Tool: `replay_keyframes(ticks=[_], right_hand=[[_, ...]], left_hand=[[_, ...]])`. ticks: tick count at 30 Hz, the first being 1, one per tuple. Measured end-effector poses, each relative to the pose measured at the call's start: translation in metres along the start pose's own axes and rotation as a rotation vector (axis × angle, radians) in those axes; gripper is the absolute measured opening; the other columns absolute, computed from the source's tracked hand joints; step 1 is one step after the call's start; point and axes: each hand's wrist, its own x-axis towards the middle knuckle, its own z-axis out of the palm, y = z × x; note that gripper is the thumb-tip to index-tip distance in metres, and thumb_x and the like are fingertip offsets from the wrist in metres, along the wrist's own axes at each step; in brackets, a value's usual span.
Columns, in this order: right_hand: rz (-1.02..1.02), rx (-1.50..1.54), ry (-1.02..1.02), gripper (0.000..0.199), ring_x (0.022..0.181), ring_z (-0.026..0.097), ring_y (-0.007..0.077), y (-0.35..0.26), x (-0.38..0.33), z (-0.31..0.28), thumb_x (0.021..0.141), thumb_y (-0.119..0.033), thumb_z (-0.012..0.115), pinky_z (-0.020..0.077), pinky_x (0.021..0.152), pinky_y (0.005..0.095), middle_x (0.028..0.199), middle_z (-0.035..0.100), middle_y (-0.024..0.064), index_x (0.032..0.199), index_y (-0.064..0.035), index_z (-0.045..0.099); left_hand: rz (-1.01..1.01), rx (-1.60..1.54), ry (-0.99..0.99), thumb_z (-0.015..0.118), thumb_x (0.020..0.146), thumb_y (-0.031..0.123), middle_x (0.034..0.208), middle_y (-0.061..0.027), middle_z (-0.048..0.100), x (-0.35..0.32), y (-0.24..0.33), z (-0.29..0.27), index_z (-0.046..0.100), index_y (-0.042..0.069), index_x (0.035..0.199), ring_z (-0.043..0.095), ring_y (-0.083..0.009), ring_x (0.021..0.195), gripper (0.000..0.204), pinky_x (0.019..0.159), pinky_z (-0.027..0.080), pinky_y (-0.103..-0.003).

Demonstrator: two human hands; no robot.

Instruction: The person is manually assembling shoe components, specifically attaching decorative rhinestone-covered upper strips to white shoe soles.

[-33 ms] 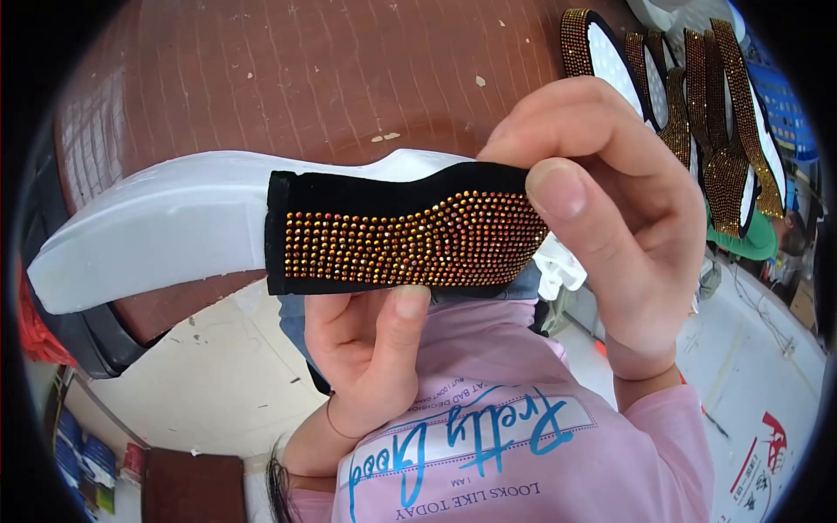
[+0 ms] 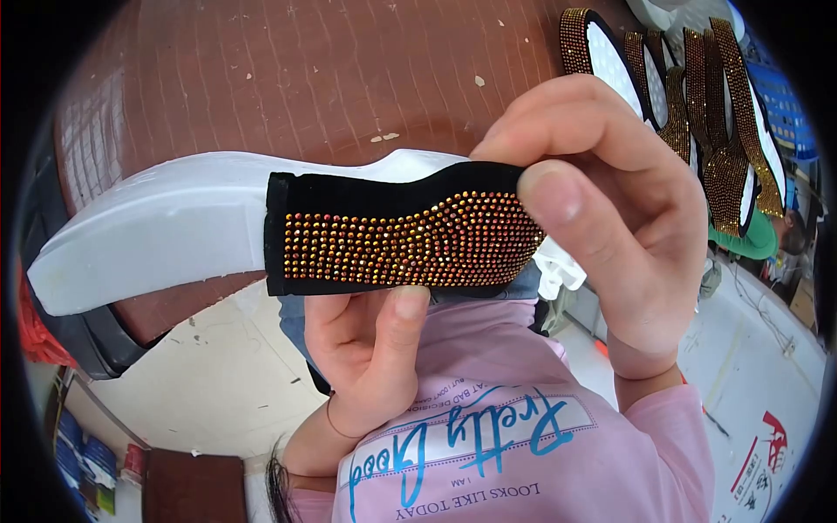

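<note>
A white, curved piece with a smooth surface, shaped like a shoe sole or wedge (image 2: 157,235), lies sideways above the table edge. Along its right part runs a black fabric strip studded with rows of amber and red rhinestones (image 2: 401,244). My left hand (image 2: 362,349) grips it from below, thumb pressed on the strip's lower edge, the other fingers partly hidden behind it. At the right end, my right hand (image 2: 619,200) pinches the strip between thumb and index finger. How the strip joins the white piece there is hidden.
A brown table (image 2: 331,78) with a grained surface spreads behind the work. Several rhinestone-studded black strips on white pieces (image 2: 728,174) stand at the upper right, beside a blue basket (image 2: 780,96). A black chair-like edge (image 2: 96,340) is at the left.
My right thumb and index fingertip have shifted slightly left along the strip's end. The left hand and the white piece look nearly unmoved.
</note>
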Motion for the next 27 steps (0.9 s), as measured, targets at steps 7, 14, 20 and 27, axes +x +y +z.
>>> replay_keyframes(ticks=[7,14,20,27], right_hand=[[0.067,0.109,0.015,0.009,0.083,0.051,0.0176,0.004,-0.002,0.005,0.079,0.000,0.058,0.0394,0.075,0.0250,0.096,0.056,0.0127,0.087,-0.0002,0.061],[0.051,0.221,-0.015,0.008,0.083,0.051,0.0176,0.006,-0.006,0.008,0.080,-0.002,0.058,0.0395,0.075,0.0248,0.096,0.056,0.0131,0.087,0.0002,0.061],[0.254,0.407,0.059,0.014,0.085,0.051,0.0169,-0.002,-0.005,0.008,0.081,-0.002,0.058,0.0401,0.078,0.0248,0.101,0.057,0.0128,0.094,0.0027,0.063],[0.362,0.317,0.062,0.026,0.092,0.052,0.0165,-0.010,0.002,0.007,0.080,0.000,0.060,0.0404,0.084,0.0246,0.107,0.058,0.0123,0.105,0.0050,0.062]], left_hand=[[0.001,-0.038,0.011,0.057,0.087,-0.005,0.121,-0.0133,0.055,0.002,0.002,0.006,0.043,0.001,0.127,0.056,-0.0195,0.107,0.043,0.098,0.042,-0.033],[-0.018,-0.032,0.013,0.057,0.087,-0.006,0.121,-0.0135,0.055,-0.003,0.001,0.002,0.043,0.001,0.127,0.056,-0.0193,0.106,0.043,0.098,0.043,-0.033],[-0.014,-0.054,0.010,0.057,0.087,-0.005,0.122,-0.0138,0.055,0.000,0.001,0.004,0.043,0.001,0.128,0.056,-0.0197,0.107,0.044,0.098,0.042,-0.033],[-0.014,-0.033,-0.009,0.057,0.087,-0.004,0.123,-0.0140,0.054,0.002,0.000,0.005,0.042,0.001,0.129,0.056,-0.0203,0.109,0.044,0.100,0.042,-0.034]])
